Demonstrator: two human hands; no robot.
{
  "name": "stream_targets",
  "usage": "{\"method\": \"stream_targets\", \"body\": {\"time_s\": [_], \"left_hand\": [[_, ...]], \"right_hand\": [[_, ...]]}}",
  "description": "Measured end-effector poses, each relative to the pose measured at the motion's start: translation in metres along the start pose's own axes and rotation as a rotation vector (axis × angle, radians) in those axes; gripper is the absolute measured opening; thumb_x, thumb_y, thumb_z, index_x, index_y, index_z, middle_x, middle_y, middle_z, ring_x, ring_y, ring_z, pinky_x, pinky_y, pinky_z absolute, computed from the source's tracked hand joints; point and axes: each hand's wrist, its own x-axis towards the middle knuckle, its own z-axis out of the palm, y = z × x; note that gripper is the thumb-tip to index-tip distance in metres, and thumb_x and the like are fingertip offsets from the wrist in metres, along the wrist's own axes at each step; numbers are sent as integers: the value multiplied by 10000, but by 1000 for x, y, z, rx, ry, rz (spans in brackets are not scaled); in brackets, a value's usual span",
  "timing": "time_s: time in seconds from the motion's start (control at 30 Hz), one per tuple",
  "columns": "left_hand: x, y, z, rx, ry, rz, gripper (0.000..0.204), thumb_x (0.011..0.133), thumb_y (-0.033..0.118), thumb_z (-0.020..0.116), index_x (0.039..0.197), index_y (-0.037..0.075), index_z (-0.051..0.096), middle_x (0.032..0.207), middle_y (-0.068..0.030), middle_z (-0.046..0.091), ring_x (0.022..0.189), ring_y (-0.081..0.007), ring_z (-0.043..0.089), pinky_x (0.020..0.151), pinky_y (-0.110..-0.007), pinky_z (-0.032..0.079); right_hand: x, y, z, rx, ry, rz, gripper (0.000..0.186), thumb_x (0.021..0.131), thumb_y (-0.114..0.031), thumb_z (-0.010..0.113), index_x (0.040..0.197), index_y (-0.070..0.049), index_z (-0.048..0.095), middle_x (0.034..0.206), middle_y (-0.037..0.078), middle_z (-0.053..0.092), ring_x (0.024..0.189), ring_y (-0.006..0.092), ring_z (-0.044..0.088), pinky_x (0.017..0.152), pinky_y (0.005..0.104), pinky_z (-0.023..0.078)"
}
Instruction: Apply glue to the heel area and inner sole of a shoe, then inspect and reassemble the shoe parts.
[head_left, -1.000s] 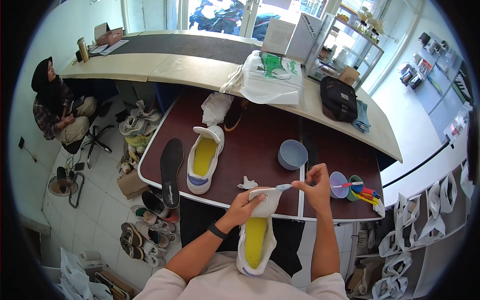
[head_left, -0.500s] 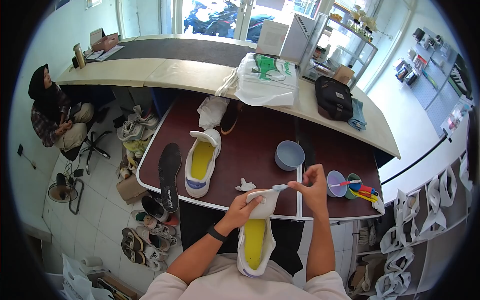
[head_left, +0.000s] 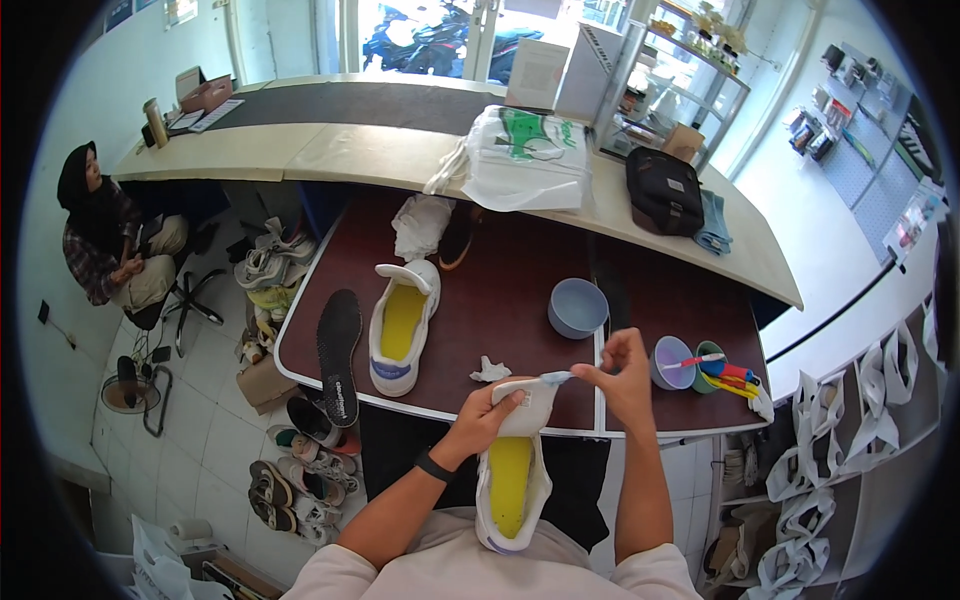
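A white shoe with a yellow inside rests on my lap, its heel toward me. My left hand is closed on its raised white tongue, thumb on the side facing me. At the tongue's tip sits a small pale blue-white piece; whether it is a tab or a bit of cloth I cannot tell. My right hand is closed in a pinch right beside that piece. What lies between its fingertips is too small to make out. A matching white shoe and a black insole lie left on the dark red table.
On the table stand a blue-grey bowl, a lilac cup with a brush and a green cup near colourful tools. Crumpled tissue lies near the front edge. Several shoes cover the floor at left, where a person sits.
Both hands keep nearly the same place on the shoe. The view has shifted slightly; no object has visibly been moved.
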Motion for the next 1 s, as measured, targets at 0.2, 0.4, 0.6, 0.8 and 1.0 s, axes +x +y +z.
{"method": "stream_targets", "body": {"time_s": [0.2,0.4,0.6,0.8,1.0], "left_hand": [[-2,1,0,-18,51,33,315,996,200,535,1233,-1,588,1054,-46,641,944,-100,600,826,-247,493],[0,-2,-1,-26,27,-29,324,1004,221,519,1232,3,591,1051,-59,642,950,-116,603,834,-255,494],[0,-1,-2,3,42,13,326,999,237,529,1220,8,597,1032,-50,640,931,-114,608,822,-259,497],[1,-1,-1,-27,29,-46,324,998,236,532,1216,6,600,1032,-52,643,932,-117,613,825,-262,497],[1,-1,-2,48,76,-27,312,997,219,533,1212,4,600,1025,-50,644,923,-116,617,812,-259,505]], "right_hand": [[0,13,-9,19,106,-66,569,603,-231,925,910,-97,465,745,-48,406,663,56,382,613,197,356],[-4,20,-7,114,65,-70,546,631,-176,909,938,-93,466,757,-46,418,667,51,388,614,193,355],[1,18,-5,104,120,-48,554,625,-189,914,945,-93,473,761,-42,424,652,43,402,589,182,373],[2,17,-10,70,-106,-150,581,615,-206,922,960,-98,467,761,-41,429,654,44,408,590,187,374],[6,18,-7,205,101,-151,582,613,-196,921,972,-102,471,762,-33,444,658,50,421,604,192,370]]}}
